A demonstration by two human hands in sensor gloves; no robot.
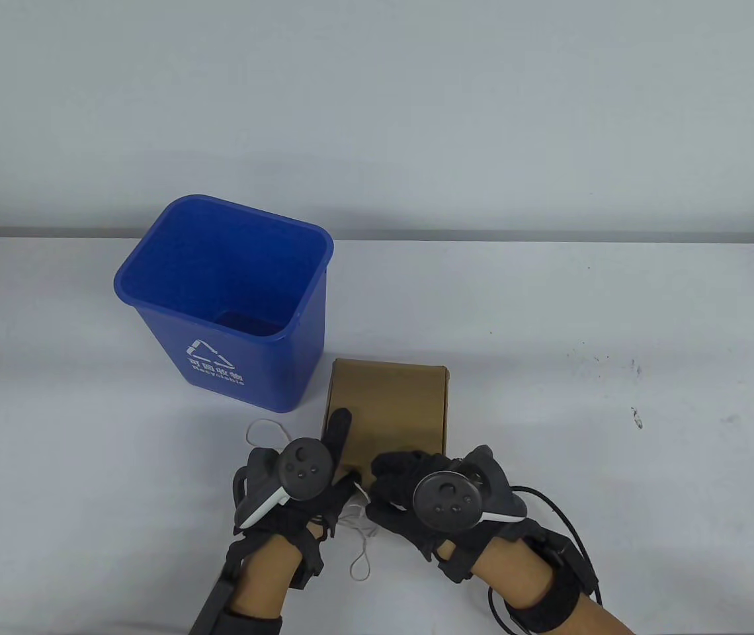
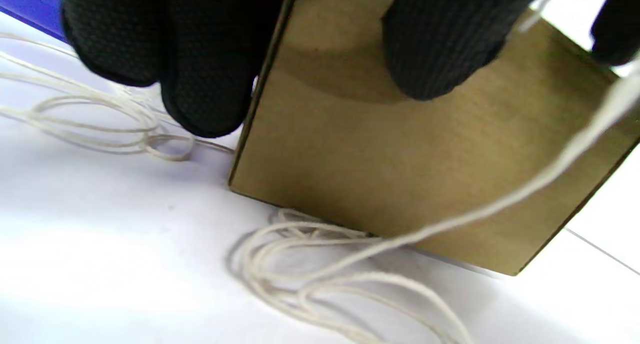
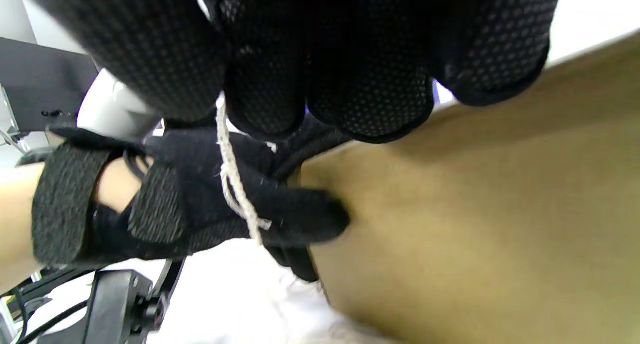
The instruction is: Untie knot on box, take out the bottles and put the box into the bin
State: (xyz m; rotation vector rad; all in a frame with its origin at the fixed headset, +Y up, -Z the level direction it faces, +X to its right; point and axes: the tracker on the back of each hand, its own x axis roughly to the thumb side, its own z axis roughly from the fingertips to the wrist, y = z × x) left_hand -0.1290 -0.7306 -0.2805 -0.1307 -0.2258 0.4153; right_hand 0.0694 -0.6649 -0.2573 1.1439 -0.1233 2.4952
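The brown cardboard box (image 1: 390, 410) lies shut in front of the blue bin (image 1: 264, 370). My left hand (image 1: 334, 456) holds its near left corner, with fingers (image 2: 205, 83) down the left side, the thumb on the near face and the index finger lying along the lid. At the near edge, my right hand (image 1: 390, 479) is curled and pinches the white string (image 3: 232, 184), which rises taut across the box face (image 2: 400, 174). The rest of the string (image 1: 360, 562) lies slack on the table. No bottles are visible.
A loose loop of string (image 1: 264, 430) lies left of the box, beside the bin. The white table (image 1: 615, 430) runs on to the right, with a few dark specks. A black cable (image 1: 562, 516) trails from the right wrist.
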